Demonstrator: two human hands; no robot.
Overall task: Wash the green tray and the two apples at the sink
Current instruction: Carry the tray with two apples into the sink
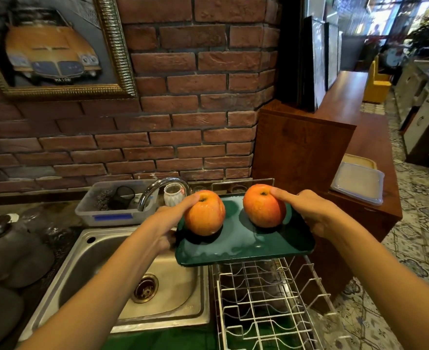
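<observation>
I hold the wet dark green tray (243, 245) level in the air, above the right edge of the steel sink (158, 279) and the wire rack. Two orange-red apples stand on it, glistening with water. The left apple (204, 213) is pinned by the thumb of my left hand (169, 223), which grips the tray's left edge from below. The right apple (262, 207) is steadied by the thumb of my right hand (309, 210), which holds the tray's right edge. Water pools on the tray's front.
A chrome faucet (158, 190) arches behind the tray, with no water visible. A white wire dish rack (266, 304) sits right of the basin. A plastic tub (112, 205) and a small glass jar (174, 194) stand by the brick wall. A wooden counter (365, 173) carries a lidded container.
</observation>
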